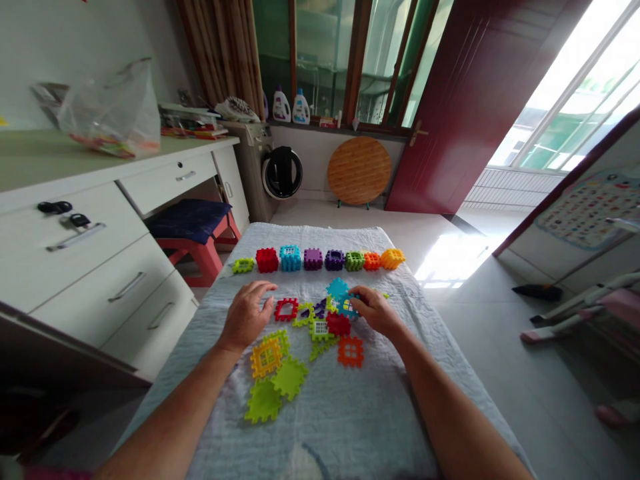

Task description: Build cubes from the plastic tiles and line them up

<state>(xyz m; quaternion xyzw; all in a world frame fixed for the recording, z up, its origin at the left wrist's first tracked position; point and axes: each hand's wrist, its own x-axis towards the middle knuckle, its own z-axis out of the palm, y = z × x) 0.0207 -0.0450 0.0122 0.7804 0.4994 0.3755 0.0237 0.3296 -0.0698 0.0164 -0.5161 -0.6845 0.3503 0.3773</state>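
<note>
Over the cloth, my left hand is held with thumb and fingers apart and nothing between them. A red square-holed tile lies just right of its thumb. My right hand pinches the edge of a blue window tile over the loose pile. Another blue tile lies behind that one. Below are a solid red tile, a green window tile and an orange window tile. Closer to me, a yellow window tile overlaps green tiles, including a solid one.
A row of stacked tiles by colour, with a red stack and a yellow stack, stands along the far side of the cloth-covered table. White drawers stand at left, with a stool beside them.
</note>
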